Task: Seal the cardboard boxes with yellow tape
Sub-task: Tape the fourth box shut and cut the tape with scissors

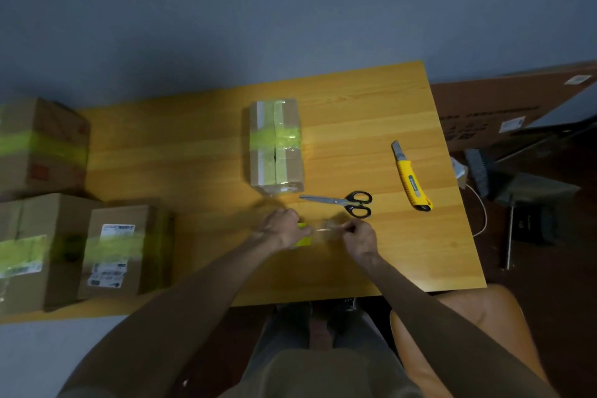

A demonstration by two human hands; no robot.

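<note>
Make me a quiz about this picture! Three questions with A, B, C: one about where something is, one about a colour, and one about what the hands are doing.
1. Where do the scissors lie?
A. On top of a box
B. On the table, left of the knife
C. On the floor

2. What colour is the knife's body?
A. Red
B. Yellow
C. Purple

3. What are the two hands doing?
A. Lying flat on the table
B. Holding the scissors
C. Holding tape stretched between them

Answers:
1 B: the scissors lie on the bare wood, with the knife to their right.
2 B: its body is yellow, with a metal blade end.
3 C: the left hand grips the yellow tape roll and the right hand pinches the strip.
</note>
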